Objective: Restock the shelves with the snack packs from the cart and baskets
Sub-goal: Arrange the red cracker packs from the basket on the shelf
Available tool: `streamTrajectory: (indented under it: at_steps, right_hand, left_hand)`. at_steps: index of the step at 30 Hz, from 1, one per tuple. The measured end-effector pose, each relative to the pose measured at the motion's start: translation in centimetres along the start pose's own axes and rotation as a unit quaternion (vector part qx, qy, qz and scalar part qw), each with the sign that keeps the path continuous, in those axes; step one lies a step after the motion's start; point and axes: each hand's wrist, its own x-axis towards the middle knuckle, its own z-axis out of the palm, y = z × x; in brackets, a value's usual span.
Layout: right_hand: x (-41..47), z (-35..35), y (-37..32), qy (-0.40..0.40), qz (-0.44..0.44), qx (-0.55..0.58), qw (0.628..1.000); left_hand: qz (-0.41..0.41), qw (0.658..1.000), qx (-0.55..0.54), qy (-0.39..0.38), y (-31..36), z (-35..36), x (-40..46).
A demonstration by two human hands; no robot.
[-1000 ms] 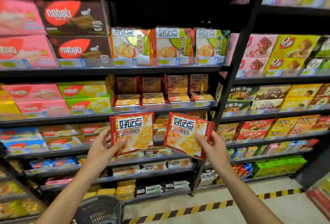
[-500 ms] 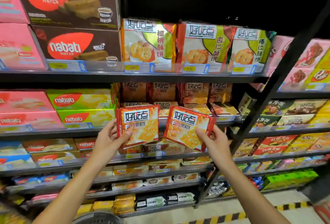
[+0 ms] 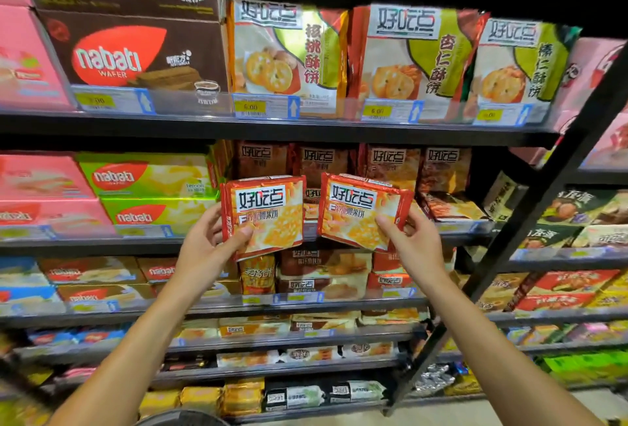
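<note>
We've got a cracker pack in each hand: our left hand (image 3: 204,249) clamps the left pack (image 3: 263,216), thumb across its front, our right hand (image 3: 413,240) clamps the right pack (image 3: 362,209), both held upright, side by side, at the front edge of the shelf (image 3: 452,226) of matching packs.

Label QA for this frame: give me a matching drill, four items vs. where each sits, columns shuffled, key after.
Things:
1. left hand
2. right hand
3. brown Nabati wafer box
4. green Nabati lemon box

Places:
A. upper shelf, left of the tall cookie bags
B. holds the red pack that is tilted
C. same shelf as the brown packs behind the hands
D. holds the near-upright red pack

Pairs: 1-D, 2-B, 3-A, 4-C
</note>
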Motion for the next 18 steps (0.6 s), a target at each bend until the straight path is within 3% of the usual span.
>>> streamTrajectory:
  at_steps: [9,15,18]
  right_hand:
    - [7.2,4.3,-0.3,0.024,-0.071,-0.011,0.997]
    - [10.9,7.2,1.9,-0.014,0.070,-0.128,0.989]
    - [11.2,7.6,2.9,-0.034,0.075,-0.187,0.979]
  left_hand:
    - [0.031,0.999,0.019,0.038,-0.8,0.7,-1.1]
    - [0.032,0.998,0.018,0.051,-0.8,0.4,-1.1]
    - [0.029,0.999,0.021,0.040,-1.1,0.3,-1.1]
